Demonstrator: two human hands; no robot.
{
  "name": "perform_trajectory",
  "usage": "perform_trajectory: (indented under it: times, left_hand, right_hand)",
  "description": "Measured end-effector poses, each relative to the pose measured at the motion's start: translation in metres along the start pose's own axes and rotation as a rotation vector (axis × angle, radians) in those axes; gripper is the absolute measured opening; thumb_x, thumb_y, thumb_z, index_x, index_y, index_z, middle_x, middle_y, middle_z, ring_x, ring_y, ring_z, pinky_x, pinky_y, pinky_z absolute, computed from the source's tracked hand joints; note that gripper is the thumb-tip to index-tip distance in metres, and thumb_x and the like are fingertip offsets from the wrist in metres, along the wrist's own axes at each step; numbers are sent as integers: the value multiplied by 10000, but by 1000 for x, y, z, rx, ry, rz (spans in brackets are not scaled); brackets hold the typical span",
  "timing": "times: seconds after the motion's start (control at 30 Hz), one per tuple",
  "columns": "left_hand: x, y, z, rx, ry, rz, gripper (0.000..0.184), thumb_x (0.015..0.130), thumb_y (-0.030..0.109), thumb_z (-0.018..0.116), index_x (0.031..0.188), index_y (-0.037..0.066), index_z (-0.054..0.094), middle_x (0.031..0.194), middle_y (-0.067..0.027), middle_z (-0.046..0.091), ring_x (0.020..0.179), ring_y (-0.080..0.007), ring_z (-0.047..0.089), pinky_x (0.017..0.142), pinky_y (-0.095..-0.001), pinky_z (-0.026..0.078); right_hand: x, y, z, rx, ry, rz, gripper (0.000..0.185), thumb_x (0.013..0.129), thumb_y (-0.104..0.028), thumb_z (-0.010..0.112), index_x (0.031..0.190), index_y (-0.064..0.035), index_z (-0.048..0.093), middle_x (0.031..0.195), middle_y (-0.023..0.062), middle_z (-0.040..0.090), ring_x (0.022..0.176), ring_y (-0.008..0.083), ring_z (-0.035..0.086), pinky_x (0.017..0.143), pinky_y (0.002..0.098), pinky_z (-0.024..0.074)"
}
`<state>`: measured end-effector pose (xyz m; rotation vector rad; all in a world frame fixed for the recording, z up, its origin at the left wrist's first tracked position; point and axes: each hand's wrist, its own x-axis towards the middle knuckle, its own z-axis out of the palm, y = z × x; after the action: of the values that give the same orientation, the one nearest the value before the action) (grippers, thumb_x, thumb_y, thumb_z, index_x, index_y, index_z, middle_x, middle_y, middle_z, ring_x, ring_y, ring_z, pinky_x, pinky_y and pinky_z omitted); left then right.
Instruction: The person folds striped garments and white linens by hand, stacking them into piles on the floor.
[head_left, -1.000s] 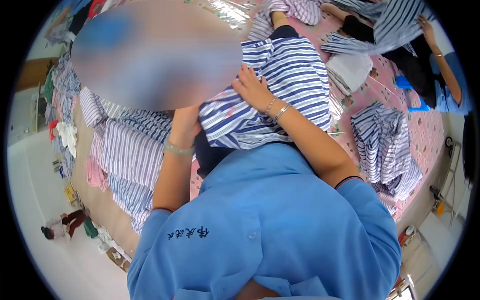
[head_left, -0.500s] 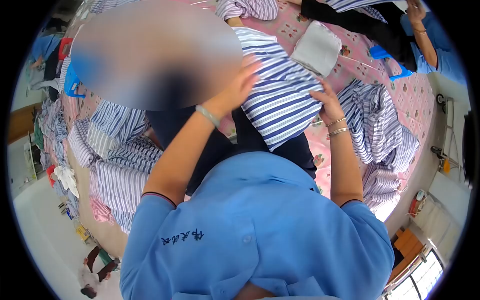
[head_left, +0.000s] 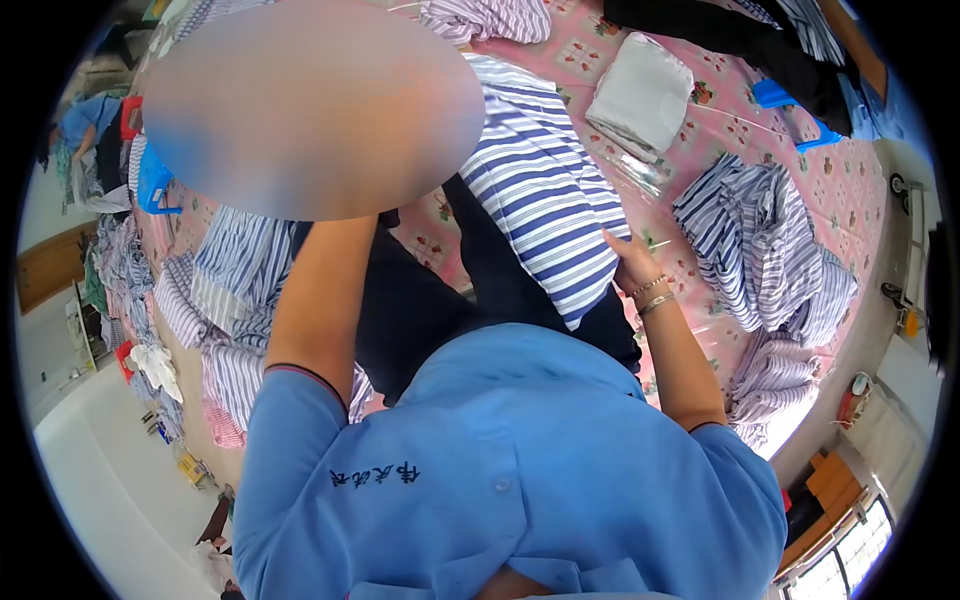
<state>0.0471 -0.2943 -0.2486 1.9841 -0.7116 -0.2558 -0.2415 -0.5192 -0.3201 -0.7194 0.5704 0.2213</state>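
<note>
A blue-and-white striped garment (head_left: pixel 545 185) spreads over my lap and slopes away in front of me. On its right edge, my right hand (head_left: pixel 637 264) is closed, with the fabric pinched between thumb and fingers. Bracelets circle that wrist. My left forearm (head_left: pixel 325 285) reaches forward, and a large blurred patch hides the hand, so its fingers and anything in them cannot be seen. The garment's upper left part also runs up against the blur.
Piles of striped clothes lie at my right (head_left: pixel 755 240) and left (head_left: pixel 240 270). A folded grey-white cloth (head_left: pixel 640 95) rests on the pink flowered sheet (head_left: pixel 720 115). Blue stools (head_left: pixel 155 185) and other people (head_left: pixel 870 75) are around.
My left hand has gone forward and left from the garment into the blurred patch. My right hand has moved slightly down and left, still on the edge, and the garment has shifted.
</note>
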Motion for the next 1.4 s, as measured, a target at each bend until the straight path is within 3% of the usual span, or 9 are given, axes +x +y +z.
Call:
perform_trajectory:
  times: [0.07, 0.17, 0.2, 0.67, 0.77, 0.87, 1.03, 1.23, 1.4]
  left_hand:
    - [36, -9, -10, 27, -42, 206, 187, 813, 186, 616, 841, 1, 615, 933, -31, 582, 865, -105, 509, 779, -232, 389]
    - [47, -51, 5, -140, -369, -281, 142, 813, 206, 611, 813, 64, 614, 849, 14, 575, 825, -96, 504, 782, -252, 411]
    - [42, -73, 15, -59, -282, 8, 168, 815, 232, 611, 817, 64, 604, 779, 17, 567, 762, -92, 503, 724, -257, 427]
    - [-201, 94, -117, -184, 522, -240, 206, 918, 187, 480, 767, 51, 509, 653, 68, 422, 628, -20, 374, 554, -193, 342]
    - [-272, 39, -88, -13, 279, -490, 192, 881, 156, 518, 803, -18, 541, 648, -27, 482, 628, -93, 418, 587, -255, 387]
    - [-278, 13, -58, -205, 632, -391, 205, 858, 180, 539, 829, -19, 579, 702, -104, 542, 667, -142, 507, 613, -290, 403]
    - [-216, 39, -79, 148, 557, -321, 264, 824, 250, 574, 729, 4, 578, 738, -146, 571, 697, -291, 543, 635, -364, 426]
    - [-161, 42, -94, 822, 169, -450, 376, 743, 408, 606, 836, 43, 611, 834, -160, 610, 825, -320, 589, 677, -419, 463]
    - [-156, 40, -81, 788, 400, -201, 434, 724, 365, 638, 938, 3, 530, 845, -183, 595, 832, -327, 577, 719, -411, 458]
  right_hand:
    - [0, 5, -1, 19, 13, 60, 489, 795, -159, 650, 1209, 5, 448, 1126, 96, 560, 1026, 196, 529, 917, 335, 394]
    - [1, 4, 13, 14, 216, 10, 460, 811, -141, 593, 1205, 45, 445, 1145, 133, 558, 1039, 232, 543, 912, 356, 417]
    - [4, 4, 9, 101, 232, 47, 450, 825, -146, 559, 1207, 58, 437, 1153, 156, 548, 1048, 255, 541, 918, 365, 417]
    - [35, -120, 149, -485, -270, -298, 565, 718, -46, 671, 1228, 17, 435, 1103, 100, 571, 985, 219, 557, 897, 335, 414]
    - [68, -81, 135, -829, -321, -183, 550, 750, -90, 667, 1238, -10, 426, 1084, 91, 575, 941, 170, 556, 847, 292, 429]
    - [76, -66, 121, -1054, -318, -291, 551, 780, -169, 661, 1251, -19, 416, 1070, 85, 575, 941, 126, 541, 826, 251, 423]
    - [60, -63, 141, -1152, -170, -464, 496, 821, -274, 621, 1203, 3, 466, 980, 64, 581, 822, 112, 506, 725, 243, 418]
    - [84, -50, 154, -1445, 116, -835, 375, 936, -328, 362, 1048, -16, 538, 948, 244, 562, 902, 403, 524, 767, 398, 418]
    - [86, -55, 163, -1537, 80, -816, 340, 934, -300, 371, 995, -12, 542, 937, 232, 572, 887, 401, 532, 741, 416, 421]
